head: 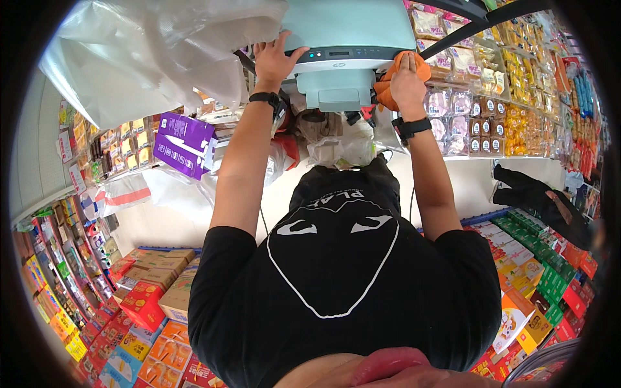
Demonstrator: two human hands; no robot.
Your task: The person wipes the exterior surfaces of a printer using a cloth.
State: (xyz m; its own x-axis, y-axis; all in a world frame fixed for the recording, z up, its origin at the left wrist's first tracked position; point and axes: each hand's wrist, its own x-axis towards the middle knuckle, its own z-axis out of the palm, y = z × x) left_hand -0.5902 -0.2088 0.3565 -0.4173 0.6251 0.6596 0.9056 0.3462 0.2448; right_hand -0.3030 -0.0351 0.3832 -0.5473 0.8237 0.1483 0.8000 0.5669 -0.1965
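An HP printer (347,29) with a pale blue-green lid and a dark control strip stands before me at the top of the view. My left hand (276,58), its fingers spread, rests at the printer's left front corner with nothing held. At the opposite front corner, my right hand (408,85) presses an orange cloth (388,94) against the printer, part of the cloth hanging below the fingers. Under the control strip juts the paper tray (335,92).
A large translucent plastic sheet (145,58) hangs at upper left, above a purple carton (186,145). Shelves of packaged snacks (485,121) line the right. Stacked boxes (145,300) lie at lower left, others at lower right. A black-sleeved arm of another person (543,199) shows at right.
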